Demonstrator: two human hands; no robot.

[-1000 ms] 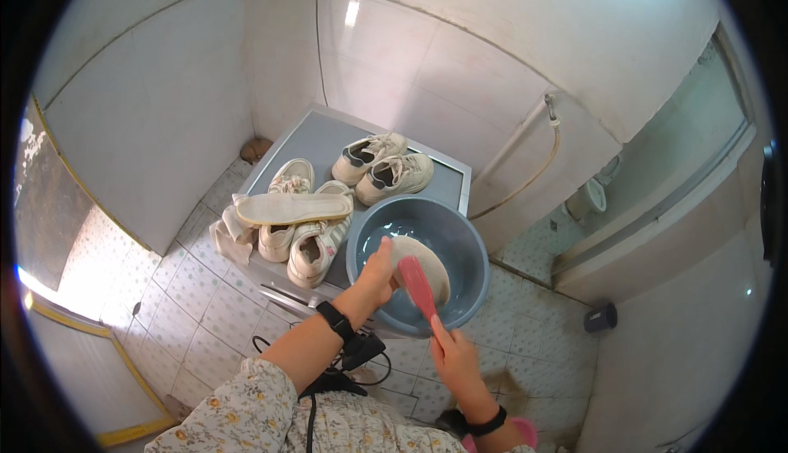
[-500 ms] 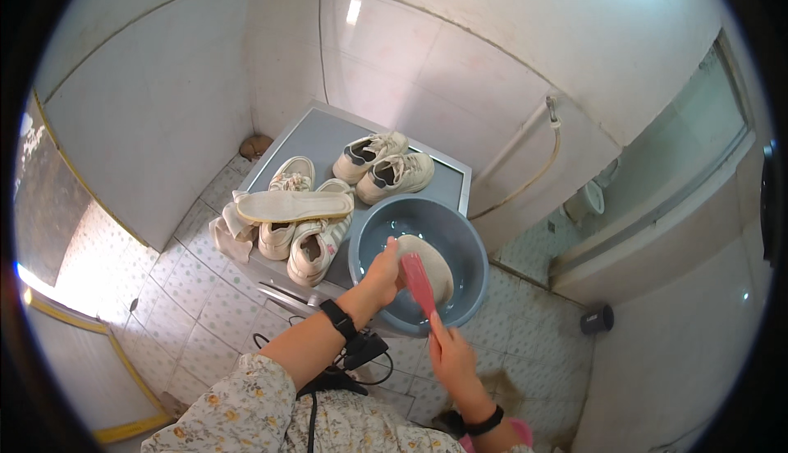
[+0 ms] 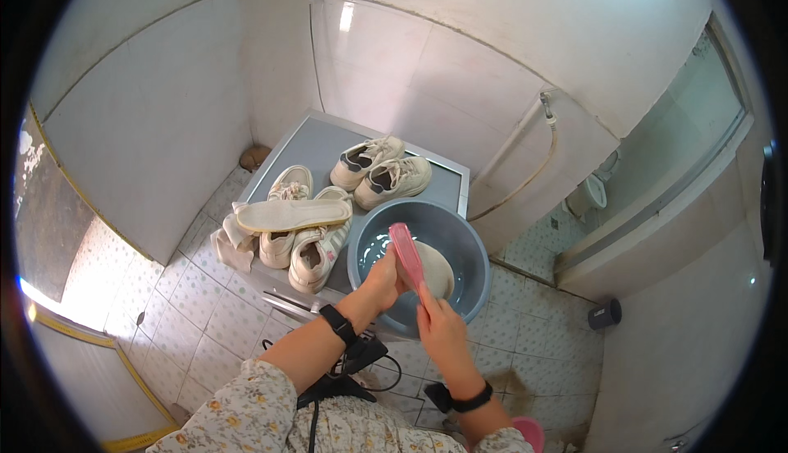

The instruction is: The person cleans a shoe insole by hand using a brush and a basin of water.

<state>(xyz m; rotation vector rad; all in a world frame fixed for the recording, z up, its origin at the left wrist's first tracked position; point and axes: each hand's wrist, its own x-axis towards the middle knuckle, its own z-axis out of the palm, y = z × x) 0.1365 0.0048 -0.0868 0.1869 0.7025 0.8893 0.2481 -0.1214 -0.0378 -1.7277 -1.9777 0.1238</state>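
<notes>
Scrubbing step: left hand (image 3: 379, 276) grips insole (image 3: 435, 268) over basin (image 3: 468, 248), right hand (image 3: 439, 322) clasps brush (image 3: 406, 254); next, firmer strokes

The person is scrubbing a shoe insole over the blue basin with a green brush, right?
Not quite: the brush is pink, not green. The head view shows the right hand holding it against the pale insole, which the left hand steadies over the blue basin.
</notes>
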